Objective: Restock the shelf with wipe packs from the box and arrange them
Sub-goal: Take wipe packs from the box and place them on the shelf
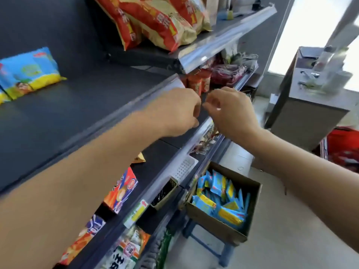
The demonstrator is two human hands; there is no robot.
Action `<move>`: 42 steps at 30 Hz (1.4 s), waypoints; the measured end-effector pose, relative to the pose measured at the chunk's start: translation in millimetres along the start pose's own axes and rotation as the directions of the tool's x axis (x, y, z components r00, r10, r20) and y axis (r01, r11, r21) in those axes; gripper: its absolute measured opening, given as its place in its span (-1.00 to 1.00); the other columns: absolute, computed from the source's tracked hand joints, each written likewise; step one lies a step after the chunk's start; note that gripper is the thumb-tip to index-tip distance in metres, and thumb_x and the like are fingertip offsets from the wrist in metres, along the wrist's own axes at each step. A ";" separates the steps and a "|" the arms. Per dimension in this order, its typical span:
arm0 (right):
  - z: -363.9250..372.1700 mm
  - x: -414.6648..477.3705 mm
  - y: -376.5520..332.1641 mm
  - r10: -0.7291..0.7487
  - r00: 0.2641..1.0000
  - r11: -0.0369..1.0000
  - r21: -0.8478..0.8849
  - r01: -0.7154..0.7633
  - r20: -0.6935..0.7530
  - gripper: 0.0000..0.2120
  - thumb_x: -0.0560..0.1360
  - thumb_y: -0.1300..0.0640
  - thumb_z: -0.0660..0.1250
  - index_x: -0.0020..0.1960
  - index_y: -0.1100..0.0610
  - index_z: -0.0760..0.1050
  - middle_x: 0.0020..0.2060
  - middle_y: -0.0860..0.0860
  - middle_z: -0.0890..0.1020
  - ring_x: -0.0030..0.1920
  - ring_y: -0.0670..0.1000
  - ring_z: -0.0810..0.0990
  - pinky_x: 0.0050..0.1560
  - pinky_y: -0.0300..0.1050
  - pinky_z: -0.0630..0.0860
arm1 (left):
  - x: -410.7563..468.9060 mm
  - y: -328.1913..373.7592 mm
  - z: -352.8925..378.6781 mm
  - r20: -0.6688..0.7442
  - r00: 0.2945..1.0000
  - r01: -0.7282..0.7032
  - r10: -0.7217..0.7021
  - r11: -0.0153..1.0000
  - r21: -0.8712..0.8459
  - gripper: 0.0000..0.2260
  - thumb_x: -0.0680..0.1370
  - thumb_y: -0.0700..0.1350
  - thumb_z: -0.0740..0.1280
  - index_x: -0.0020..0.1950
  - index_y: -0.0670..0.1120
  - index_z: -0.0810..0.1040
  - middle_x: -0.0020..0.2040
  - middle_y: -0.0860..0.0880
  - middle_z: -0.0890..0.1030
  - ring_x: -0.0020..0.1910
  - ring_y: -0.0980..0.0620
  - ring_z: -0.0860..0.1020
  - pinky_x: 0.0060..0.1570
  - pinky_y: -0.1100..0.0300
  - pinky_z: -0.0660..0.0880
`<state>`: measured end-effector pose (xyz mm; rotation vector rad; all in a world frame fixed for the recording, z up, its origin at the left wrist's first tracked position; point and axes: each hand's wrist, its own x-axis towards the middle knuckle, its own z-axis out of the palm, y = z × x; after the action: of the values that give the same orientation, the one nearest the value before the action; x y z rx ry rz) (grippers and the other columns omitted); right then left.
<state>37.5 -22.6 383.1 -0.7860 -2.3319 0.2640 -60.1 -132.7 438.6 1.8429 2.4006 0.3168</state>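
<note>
- The left hand [178, 111] and right hand [231, 113] hovered side by side at the shelf's [77, 105] front edge, fingers loosely curled and pinching nothing visible.
- Packs [219, 199] lay jumbled in the box [213, 224], well below the hands and to their right.
- The right hand was nearer, so the reach probably went down and rightward.
- One shelved pack [29, 72] lay far left.
</note>
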 end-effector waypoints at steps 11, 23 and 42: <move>68.0 -87.0 201.6 0.280 0.674 0.950 -0.296 -0.095 0.683 -0.76 0.55 0.12 0.18 0.13 0.15 0.54 0.08 0.13 0.60 0.10 0.19 0.55 0.06 0.03 0.53 | 120.5 41.0 225.8 0.513 0.854 0.170 -0.089 0.979 -0.113 -0.86 0.50 -0.18 0.36 0.01 -0.17 0.65 0.04 -0.14 0.66 0.03 -0.11 0.61 -0.03 0.11 0.53; 216.2 -129.7 305.6 0.375 0.399 0.920 -0.286 -0.267 0.836 -0.75 0.53 0.19 0.21 0.17 0.22 0.52 0.12 0.18 0.59 0.11 0.21 0.54 0.08 -0.02 0.52 | 151.9 -6.4 409.1 0.623 0.702 0.539 -0.346 0.829 -0.147 -0.83 0.54 -0.16 0.35 -0.03 -0.29 0.57 -0.02 -0.21 0.60 -0.07 -0.16 0.56 -0.19 0.10 0.43; 288.9 -164.9 353.4 0.201 0.371 0.935 -0.291 0.204 0.907 -0.65 0.49 0.15 0.34 0.24 -0.03 0.40 0.26 0.04 0.35 0.25 0.13 0.31 0.09 -0.04 0.39 | 171.4 -10.7 499.6 0.605 0.568 0.793 -0.558 0.566 -0.223 -0.66 0.52 -0.17 0.34 0.25 -0.29 0.48 0.21 -0.23 0.56 0.15 -0.17 0.55 -0.01 0.05 0.51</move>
<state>117.2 165.9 -57.0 -0.9513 -3.5884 0.3456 -13.7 81.9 -41.9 0.5399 2.1884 0.2876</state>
